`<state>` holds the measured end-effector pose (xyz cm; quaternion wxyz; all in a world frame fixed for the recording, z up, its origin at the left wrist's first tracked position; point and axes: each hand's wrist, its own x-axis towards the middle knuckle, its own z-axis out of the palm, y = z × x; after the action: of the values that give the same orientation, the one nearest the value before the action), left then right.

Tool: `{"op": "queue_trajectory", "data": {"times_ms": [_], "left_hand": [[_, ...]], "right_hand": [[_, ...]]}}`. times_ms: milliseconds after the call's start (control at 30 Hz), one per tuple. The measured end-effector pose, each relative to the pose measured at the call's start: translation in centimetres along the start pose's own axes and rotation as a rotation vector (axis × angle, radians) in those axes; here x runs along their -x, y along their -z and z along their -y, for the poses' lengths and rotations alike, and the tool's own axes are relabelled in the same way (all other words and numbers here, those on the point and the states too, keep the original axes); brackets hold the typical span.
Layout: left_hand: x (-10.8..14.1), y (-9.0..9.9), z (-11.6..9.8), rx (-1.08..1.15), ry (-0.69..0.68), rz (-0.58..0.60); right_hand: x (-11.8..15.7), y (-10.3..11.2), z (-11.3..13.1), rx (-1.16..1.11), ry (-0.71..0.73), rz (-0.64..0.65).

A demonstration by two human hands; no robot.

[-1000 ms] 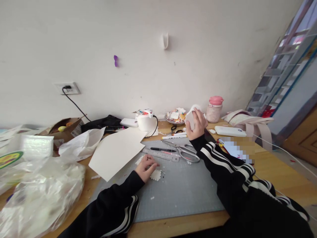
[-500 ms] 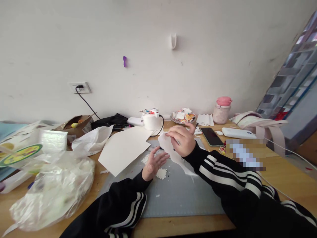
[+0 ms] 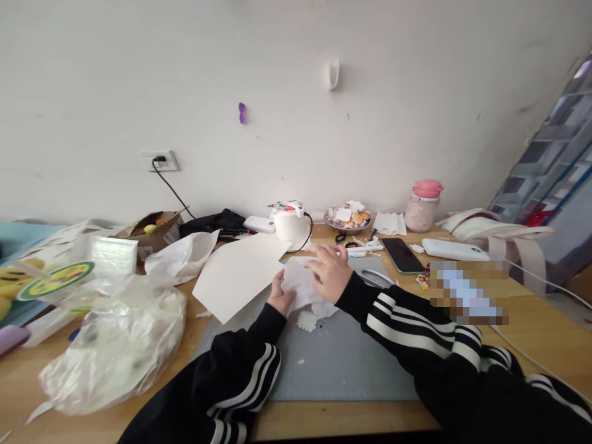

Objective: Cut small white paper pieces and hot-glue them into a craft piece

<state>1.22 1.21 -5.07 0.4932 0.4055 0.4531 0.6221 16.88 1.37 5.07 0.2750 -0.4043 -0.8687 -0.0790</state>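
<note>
A thin white sheet (image 3: 300, 283) is spread between my two hands above the grey cutting mat (image 3: 342, 364). My left hand (image 3: 281, 296) grips its left edge, thumb up and fingers curled behind it. Over the sheet's right part lies my right hand (image 3: 330, 274), fingers bent and spread apart, the fingertips at the sheet's upper side; whether they pinch it is unclear. A small white scalloped piece (image 3: 306, 320) rests on the mat just below the sheet. Large white paper (image 3: 240, 274) lies to the left of my left hand.
Behind stand a white round container (image 3: 289, 225), a bowl of scraps (image 3: 349, 217) and a pink bottle (image 3: 422, 206). A phone (image 3: 402, 255) and a white power bank (image 3: 456, 250) lie right. Crumpled plastic bags (image 3: 120, 345) cover the left side.
My left hand has taken hold of the sheet's left edge. My right hand has moved slightly left and down, and the sheet is now spread between both hands. The view has shifted slightly left.
</note>
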Motion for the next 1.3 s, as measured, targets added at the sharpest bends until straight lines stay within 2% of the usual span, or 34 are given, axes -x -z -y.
{"op": "queue_trajectory", "data": {"times_ms": [67,167,233,267,367,467,567,633,800,967,1133,1300], "left_hand": [[-0.4,0.4,-0.1,-0.062,0.014,0.000],[-0.9,0.8,-0.2,-0.188,0.088,0.046],[-1.3,1.0,0.0,-0.269,0.087,0.038],[-1.5,1.1,0.0,-0.305,0.058,0.018],[-1.7,1.2,0.0,-0.344,0.001,0.021],[-1.5,1.3,-0.4,-0.294,0.067,0.125],[-1.0,1.6,-1.0,-0.266,0.062,0.125],[-0.9,1.8,-1.3,-0.285,0.028,0.139],[-1.0,2.0,-2.0,-0.529,0.015,0.196],[-1.0,1.9,-2.2,-0.504,0.079,0.276],[-1.1,2.6,-1.7,-0.472,0.063,0.313],[-0.9,2.1,-2.2,-0.449,0.152,0.353]], "right_hand": [[0.2,0.1,0.5,-0.026,0.072,0.098],[0.6,-0.3,1.1,-0.047,0.186,0.442],[1.0,-0.9,1.5,-0.039,0.176,0.687],[1.3,-1.2,1.7,-0.034,0.155,0.737],[1.8,-2.2,2.1,0.009,0.086,0.712],[2.0,-2.9,2.1,0.023,0.046,0.731],[2.1,-3.3,2.0,-0.005,0.021,0.734],[2.1,-3.4,1.8,-0.014,0.022,0.723],[2.3,-3.4,1.6,0.011,0.078,0.689],[2.5,-3.8,1.4,0.005,0.056,0.664],[2.8,-4.5,0.9,-0.025,0.038,0.578],[2.3,-5.1,-0.1,-0.066,0.080,0.436]]}}
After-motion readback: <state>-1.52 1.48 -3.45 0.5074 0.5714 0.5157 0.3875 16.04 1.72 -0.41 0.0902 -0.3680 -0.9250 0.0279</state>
